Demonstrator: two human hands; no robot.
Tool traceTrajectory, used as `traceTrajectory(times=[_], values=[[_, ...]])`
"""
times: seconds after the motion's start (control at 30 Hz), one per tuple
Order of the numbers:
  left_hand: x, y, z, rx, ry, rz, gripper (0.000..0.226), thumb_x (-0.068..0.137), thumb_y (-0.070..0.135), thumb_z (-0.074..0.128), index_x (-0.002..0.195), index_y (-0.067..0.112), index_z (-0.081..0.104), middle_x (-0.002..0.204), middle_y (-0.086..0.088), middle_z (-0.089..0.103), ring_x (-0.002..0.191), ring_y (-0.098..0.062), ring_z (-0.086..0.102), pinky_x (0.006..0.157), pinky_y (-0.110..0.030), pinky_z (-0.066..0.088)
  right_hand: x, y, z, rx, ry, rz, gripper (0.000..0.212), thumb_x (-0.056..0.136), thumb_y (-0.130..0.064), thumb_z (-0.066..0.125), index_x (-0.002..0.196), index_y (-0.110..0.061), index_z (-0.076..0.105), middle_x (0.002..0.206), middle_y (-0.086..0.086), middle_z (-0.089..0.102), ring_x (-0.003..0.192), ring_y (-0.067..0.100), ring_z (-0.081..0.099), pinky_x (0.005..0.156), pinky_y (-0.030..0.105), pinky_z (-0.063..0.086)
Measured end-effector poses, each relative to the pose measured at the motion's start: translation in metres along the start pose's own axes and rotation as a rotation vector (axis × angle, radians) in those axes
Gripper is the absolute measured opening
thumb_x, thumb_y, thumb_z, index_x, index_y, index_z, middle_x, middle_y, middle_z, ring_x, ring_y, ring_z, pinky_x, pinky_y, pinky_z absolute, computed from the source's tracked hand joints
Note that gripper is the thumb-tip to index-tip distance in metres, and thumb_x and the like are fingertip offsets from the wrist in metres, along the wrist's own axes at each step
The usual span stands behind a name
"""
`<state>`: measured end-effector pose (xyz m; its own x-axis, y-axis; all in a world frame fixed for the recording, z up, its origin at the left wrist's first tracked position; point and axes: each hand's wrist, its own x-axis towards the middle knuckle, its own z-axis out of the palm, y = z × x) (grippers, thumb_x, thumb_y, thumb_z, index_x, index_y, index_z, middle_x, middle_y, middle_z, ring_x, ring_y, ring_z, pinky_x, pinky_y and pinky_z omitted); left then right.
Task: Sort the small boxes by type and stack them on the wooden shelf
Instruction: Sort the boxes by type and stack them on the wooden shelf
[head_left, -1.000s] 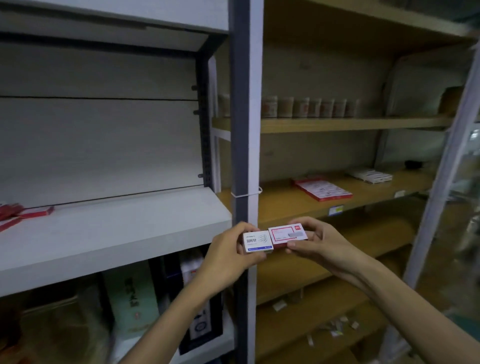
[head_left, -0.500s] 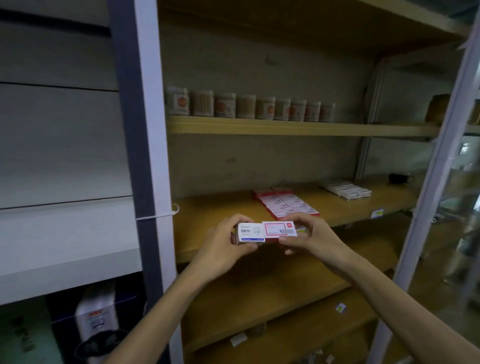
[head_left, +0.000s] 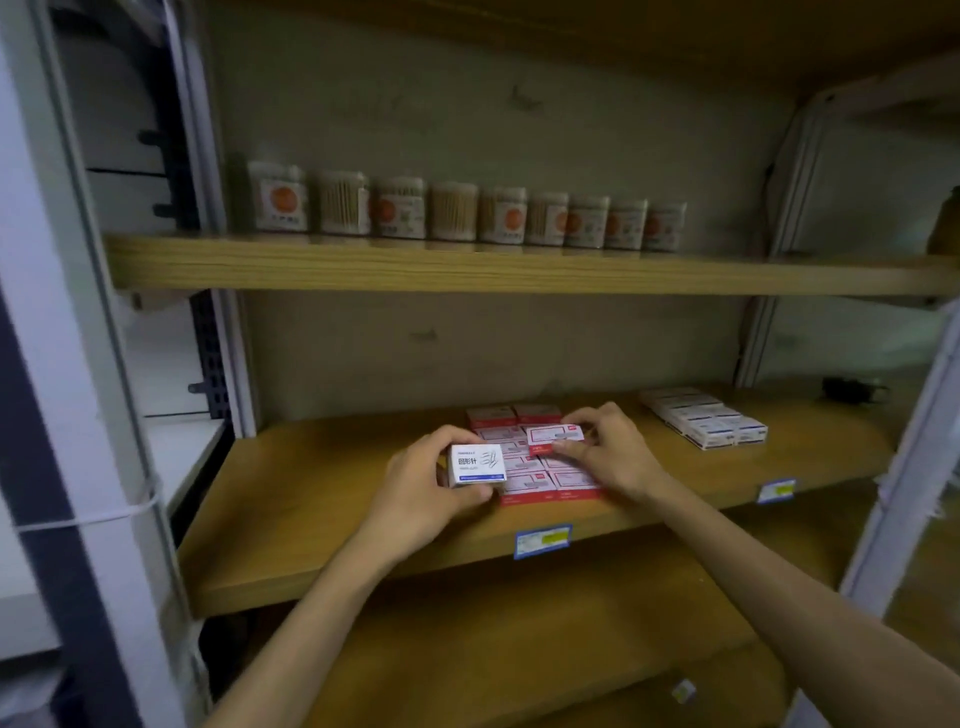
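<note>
My left hand (head_left: 423, 480) grips a small white box with a blue stripe (head_left: 477, 464), held just above the wooden shelf (head_left: 311, 509) to the left of a group of red-and-white boxes (head_left: 540, 480). A red-and-white box (head_left: 554, 437) is pinched in my right hand (head_left: 608, 447), sitting on top of that group. Further right on the same shelf lies a row of white boxes (head_left: 709, 418).
The shelf above carries a row of several small cotton-swab jars (head_left: 457, 210). Blue-and-yellow price tags (head_left: 543, 540) hang on the shelf's front edge. A white metal upright (head_left: 93, 415) stands at the left, another (head_left: 914, 426) at the right. A lower wooden shelf (head_left: 519, 649) lies beneath.
The view swung right and closer to the wooden shelf. My hands separated the two boxes: the right carried the red one onto the red group, the left kept the white one.
</note>
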<state>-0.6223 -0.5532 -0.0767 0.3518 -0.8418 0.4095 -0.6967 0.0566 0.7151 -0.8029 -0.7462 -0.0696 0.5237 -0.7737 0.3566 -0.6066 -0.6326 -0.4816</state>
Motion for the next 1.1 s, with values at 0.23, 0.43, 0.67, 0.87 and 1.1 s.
traceTrajectory(times=[0.23, 0.43, 0.67, 0.87, 1.1], values=[[0.017, 0.026, 0.018, 0.019, 0.038, -0.045, 0.042, 0.076, 0.027, 0.086, 0.111, 0.036, 0.063, 0.103, 0.021, 0.065, 0.089, 0.007, 0.059, 0.063, -0.004, 0.044, 0.045, 0.022, 0.012, -0.077, -0.061, -0.06, 0.047, 0.087, -0.055, 0.066, 0.123, -0.023, 0.063, 0.119, 0.001, 0.065, 0.112, 0.02, 0.062, 0.094, 0.042, 0.055], [0.033, 0.049, 0.048, 0.077, 0.068, -0.061, 0.041, 0.075, 0.028, 0.086, 0.109, 0.037, 0.063, 0.097, 0.022, 0.066, 0.083, 0.006, 0.06, 0.06, -0.006, 0.043, 0.061, 0.041, 0.014, -0.054, -0.017, -0.09, 0.039, 0.088, -0.05, 0.07, 0.112, -0.02, 0.068, 0.105, -0.001, 0.069, 0.097, 0.019, 0.065, 0.073, 0.029, 0.047], [0.064, 0.084, 0.102, 0.12, 0.039, -0.047, 0.04, 0.076, 0.039, 0.084, 0.109, 0.041, 0.061, 0.103, 0.02, 0.064, 0.092, 0.004, 0.06, 0.07, -0.015, 0.046, 0.069, 0.089, -0.015, 0.01, -0.051, -0.181, 0.027, 0.086, -0.045, 0.068, 0.107, -0.027, 0.07, 0.106, -0.003, 0.073, 0.104, 0.018, 0.067, 0.087, 0.037, 0.055], [0.087, 0.116, 0.18, 0.188, -0.048, -0.042, 0.042, 0.08, 0.048, 0.078, 0.118, 0.043, 0.062, 0.109, 0.011, 0.052, 0.1, -0.006, 0.051, 0.078, -0.024, 0.043, 0.074, 0.167, -0.075, 0.118, 0.001, -0.163, 0.018, 0.094, -0.02, 0.064, 0.11, -0.024, 0.071, 0.109, -0.005, 0.07, 0.102, 0.011, 0.063, 0.092, 0.03, 0.05], [0.115, 0.156, 0.278, 0.233, -0.091, -0.099, 0.058, 0.081, 0.051, 0.075, 0.134, 0.035, 0.058, 0.118, 0.006, 0.045, 0.112, -0.014, 0.046, 0.092, -0.031, 0.039, 0.072, 0.244, -0.117, 0.086, 0.068, -0.123, 0.025, 0.093, -0.014, 0.063, 0.117, -0.023, 0.068, 0.114, 0.0, 0.061, 0.112, 0.019, 0.058, 0.1, 0.036, 0.046]])
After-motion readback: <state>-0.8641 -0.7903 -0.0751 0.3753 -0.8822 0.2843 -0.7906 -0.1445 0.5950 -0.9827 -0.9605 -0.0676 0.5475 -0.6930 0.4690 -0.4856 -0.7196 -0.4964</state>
